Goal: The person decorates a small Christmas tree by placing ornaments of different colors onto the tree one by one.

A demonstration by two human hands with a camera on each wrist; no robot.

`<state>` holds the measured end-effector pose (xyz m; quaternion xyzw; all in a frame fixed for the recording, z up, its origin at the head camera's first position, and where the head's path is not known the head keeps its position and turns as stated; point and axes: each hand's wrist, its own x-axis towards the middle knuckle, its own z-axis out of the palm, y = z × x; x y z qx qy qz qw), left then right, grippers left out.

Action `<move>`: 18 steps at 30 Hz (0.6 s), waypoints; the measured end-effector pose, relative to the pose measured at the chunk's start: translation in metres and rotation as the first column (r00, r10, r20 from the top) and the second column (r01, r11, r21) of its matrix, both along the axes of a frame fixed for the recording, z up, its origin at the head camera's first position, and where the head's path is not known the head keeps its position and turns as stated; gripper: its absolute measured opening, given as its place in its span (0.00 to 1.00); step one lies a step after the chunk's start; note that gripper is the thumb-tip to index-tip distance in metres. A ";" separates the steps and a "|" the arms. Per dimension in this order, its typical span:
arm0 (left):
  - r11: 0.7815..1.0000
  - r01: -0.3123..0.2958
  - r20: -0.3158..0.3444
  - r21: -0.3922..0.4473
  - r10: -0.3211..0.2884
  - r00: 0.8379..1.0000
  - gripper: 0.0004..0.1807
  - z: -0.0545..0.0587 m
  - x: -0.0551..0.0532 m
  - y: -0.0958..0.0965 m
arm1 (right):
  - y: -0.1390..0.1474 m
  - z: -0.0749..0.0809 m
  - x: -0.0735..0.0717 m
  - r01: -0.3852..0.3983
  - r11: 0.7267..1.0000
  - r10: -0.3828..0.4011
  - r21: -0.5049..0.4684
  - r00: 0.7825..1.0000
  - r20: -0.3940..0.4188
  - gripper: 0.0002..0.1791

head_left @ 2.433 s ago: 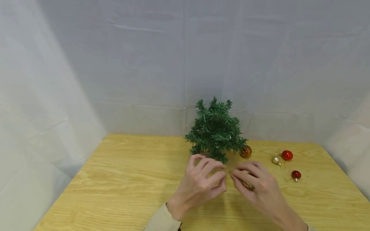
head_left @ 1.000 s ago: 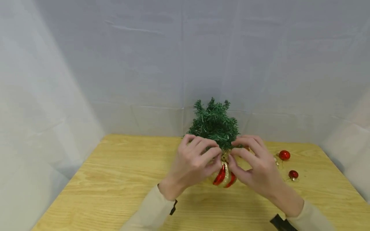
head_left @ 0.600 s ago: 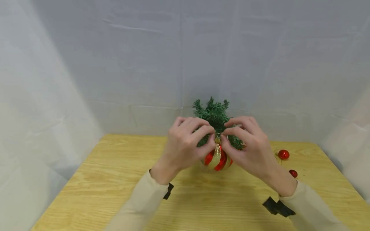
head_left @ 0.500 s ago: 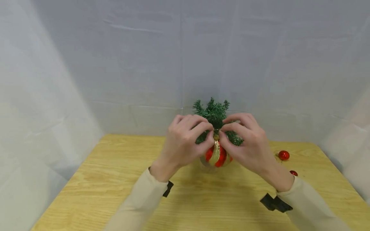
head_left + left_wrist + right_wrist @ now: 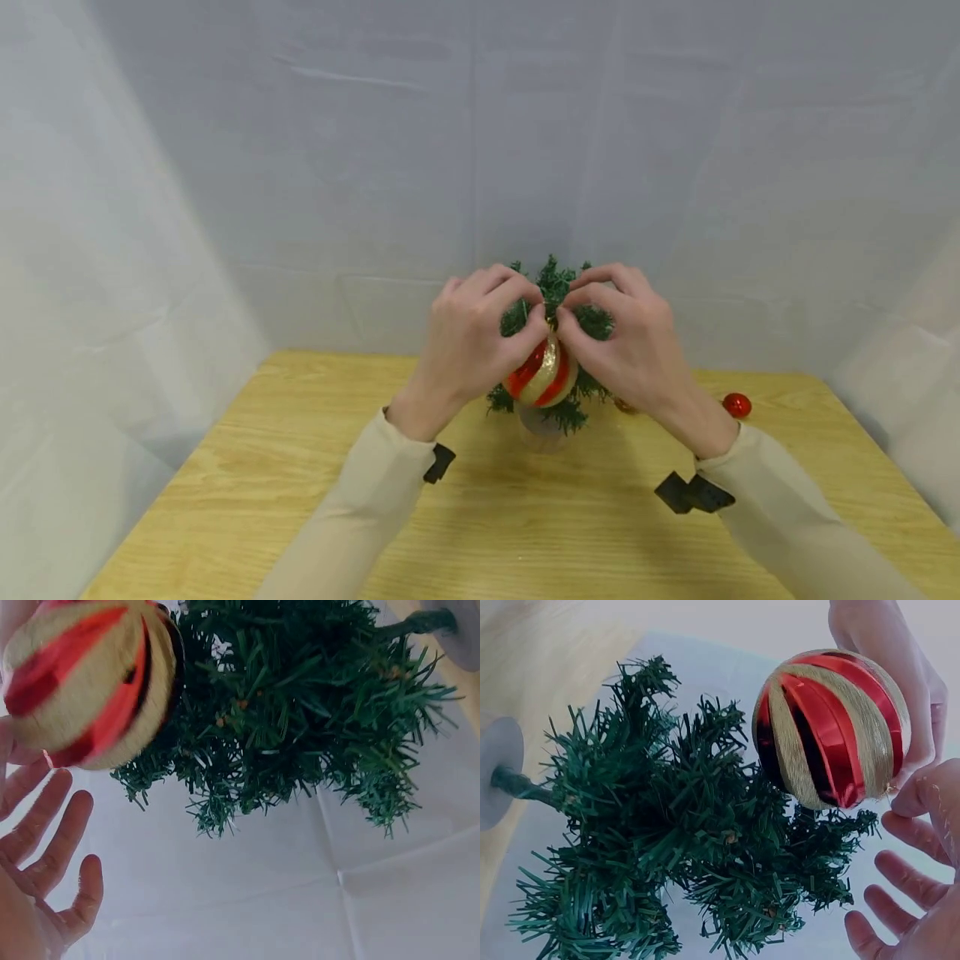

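Observation:
A large red and gold striped Christmas bauble (image 5: 542, 375) hangs in front of the small green artificial Christmas tree (image 5: 667, 810). My left hand (image 5: 476, 333) pinches at the bauble's top from the left, thumb against forefinger. From the right, my right hand (image 5: 622, 337) pinches a thin hanger at the bauble's cap, its other fingers spread in the right wrist view. Both sets of fingertips nearly meet near the upper part of the tree. Whether the hanger touches a branch cannot be made out. The tree stands upright on a pale round base (image 5: 542, 427).
A small red bauble (image 5: 737, 406) lies on the wooden table (image 5: 315, 467) beyond my right wrist. An amber bauble (image 5: 624, 406) is mostly hidden beside the right hand. White cloth (image 5: 360, 167) rises behind the table and at both sides.
Both hands have raised the striped bauble from the table in front of the tree to its upper part, moving up and slightly left. The right forearm now covers some small baubles.

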<state>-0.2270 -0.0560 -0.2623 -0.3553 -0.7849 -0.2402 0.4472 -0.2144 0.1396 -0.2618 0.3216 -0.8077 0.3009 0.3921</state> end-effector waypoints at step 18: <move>0.982 -0.073 0.435 -0.172 0.143 0.889 0.08 0.016 -0.005 0.004 | -0.003 0.006 -0.007 0.110 0.992 -0.122 0.063 0.968 0.219 0.05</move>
